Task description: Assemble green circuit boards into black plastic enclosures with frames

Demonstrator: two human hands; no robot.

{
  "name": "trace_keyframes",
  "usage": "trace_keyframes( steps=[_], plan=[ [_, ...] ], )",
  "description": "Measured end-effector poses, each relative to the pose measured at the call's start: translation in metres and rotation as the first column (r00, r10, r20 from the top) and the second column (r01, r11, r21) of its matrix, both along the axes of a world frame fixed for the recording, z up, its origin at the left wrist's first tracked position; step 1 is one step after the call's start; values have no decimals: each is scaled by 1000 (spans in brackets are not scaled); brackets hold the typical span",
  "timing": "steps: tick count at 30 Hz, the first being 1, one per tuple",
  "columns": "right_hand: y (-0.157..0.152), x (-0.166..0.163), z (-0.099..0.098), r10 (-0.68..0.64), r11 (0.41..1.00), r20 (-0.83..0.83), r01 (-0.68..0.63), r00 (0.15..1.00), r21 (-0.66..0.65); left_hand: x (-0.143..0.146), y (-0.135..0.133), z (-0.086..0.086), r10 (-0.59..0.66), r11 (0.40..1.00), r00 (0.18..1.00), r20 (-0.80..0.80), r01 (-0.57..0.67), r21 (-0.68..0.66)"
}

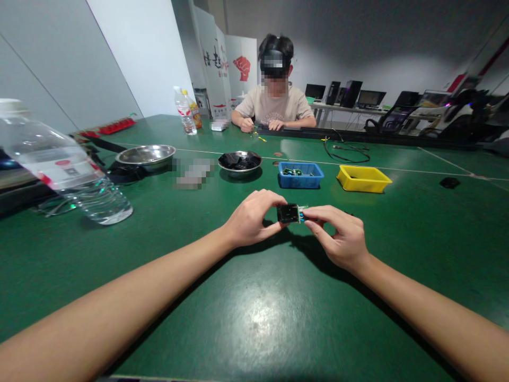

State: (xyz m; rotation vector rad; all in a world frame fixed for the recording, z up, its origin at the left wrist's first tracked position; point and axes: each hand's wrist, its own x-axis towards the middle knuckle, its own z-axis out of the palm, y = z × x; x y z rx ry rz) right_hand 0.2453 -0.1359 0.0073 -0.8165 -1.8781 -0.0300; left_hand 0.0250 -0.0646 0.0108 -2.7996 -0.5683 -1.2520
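Note:
Above the green table, my left hand (258, 217) pinches a small black plastic housing (287, 213) between thumb and fingers. My right hand (340, 233) is closed on a small green circuit board (301, 210) with blue parts, at the housing's right end. The board's edge meets the housing there; how far it sits inside I cannot tell. Beyond my hands stands a metal bowl (240, 171) of black plastic pieces. Right of it are a blue bin (300, 182) with green circuit boards and a yellow bin (363, 183) whose contents are mostly hidden.
A large water bottle (66, 164) leans at the left. Near it is a metal dish (146, 155). A black cable (350, 154) and a black piece (449, 182) lie to the right. Across the green table (254, 318) sits another person (274, 101) with both hands on it.

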Motion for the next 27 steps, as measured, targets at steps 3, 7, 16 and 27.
trace_keyframes(
  steps=[3,7,16,27],
  plan=[
    [1,1,-1,2,1000,1,-2,1000,-3,0,0,0,1,1000,1000,-1,-1,8],
    [1,1,-1,4,1000,1,-4,1000,-11,0,0,1,-14,1000,1000,8,14,23],
    [1,0,-1,14,1000,-6,-14,1000,-17,0,0,1,-12,1000,1000,9,12,-6],
    [1,0,0,26,1000,7,-26,1000,1,0,0,1,-4,1000,1000,7,4,-3]
  ],
)
